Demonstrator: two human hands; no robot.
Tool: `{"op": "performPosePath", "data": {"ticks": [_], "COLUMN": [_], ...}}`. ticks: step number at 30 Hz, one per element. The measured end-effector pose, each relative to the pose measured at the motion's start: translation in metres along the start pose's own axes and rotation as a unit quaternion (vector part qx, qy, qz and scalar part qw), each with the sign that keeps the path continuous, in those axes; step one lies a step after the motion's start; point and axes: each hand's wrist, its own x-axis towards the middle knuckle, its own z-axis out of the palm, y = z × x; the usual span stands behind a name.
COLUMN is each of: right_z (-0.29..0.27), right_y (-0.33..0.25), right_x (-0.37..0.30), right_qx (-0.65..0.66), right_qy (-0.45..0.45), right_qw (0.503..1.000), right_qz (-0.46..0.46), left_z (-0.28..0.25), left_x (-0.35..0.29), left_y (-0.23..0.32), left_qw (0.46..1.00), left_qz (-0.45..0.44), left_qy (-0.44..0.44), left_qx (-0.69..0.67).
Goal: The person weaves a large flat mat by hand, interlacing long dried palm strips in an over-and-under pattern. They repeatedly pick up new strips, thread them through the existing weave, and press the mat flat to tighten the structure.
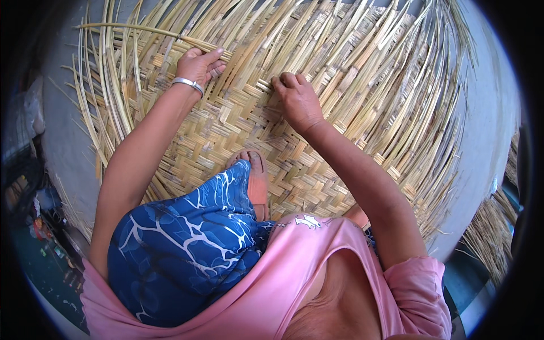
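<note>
A large woven mat of pale yellow-green split cane or reed spreads under me, its weave tight in the middle. Long unwoven strips fan out from it toward the far and right sides. My left hand, with a metal bangle at the wrist, is closed on a cane strip whose length runs off to the far left. To its right, my right hand rests low over the weave with fingers curled down. Its fingertips are partly hidden, so what they grip cannot be made out.
My sandalled foot stands on the mat's near part. Grey floor shows around the mat. A bundle of dry stalks lies at the right, and mixed small items clutter the left edge.
</note>
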Motion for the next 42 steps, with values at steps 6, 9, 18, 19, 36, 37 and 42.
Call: {"op": "performPosePath", "data": {"ticks": [6,9,18,19,36,37,42], "right_z": [-0.001,-0.017,-0.018,-0.013,0.011,0.010,0.019], "right_y": [-0.012,-0.007,-0.043,-0.049,-0.053,-0.053,-0.051], "right_x": [-0.001,0.011,0.103,0.112,0.146,0.144,0.133], "right_qx": [-0.096,-0.038,0.159,0.175,0.310,0.330,0.413], "right_qy": [-0.038,-0.106,-0.068,-0.059,-0.103,-0.098,-0.058], "right_qw": [0.993,0.993,0.985,0.983,0.918,0.907,0.857], "right_qz": [-0.063,-0.046,0.006,0.012,0.224,0.244,0.301], "left_z": [-0.002,-0.005,-0.014,-0.013,-0.038,-0.034,-0.029], "left_x": [0.011,0.017,0.013,0.012,0.070,0.077,0.113], "left_y": [-0.008,-0.004,-0.007,-0.009,0.041,0.048,0.058], "left_qw": [0.995,0.989,0.997,0.995,0.962,0.938,0.825], "left_qz": [0.065,0.084,0.034,0.048,0.135,0.155,0.194], "left_qy": [0.051,0.081,0.002,0.017,-0.044,-0.060,-0.146], "left_qx": [0.047,0.095,0.075,0.080,0.235,0.303,0.510]}}
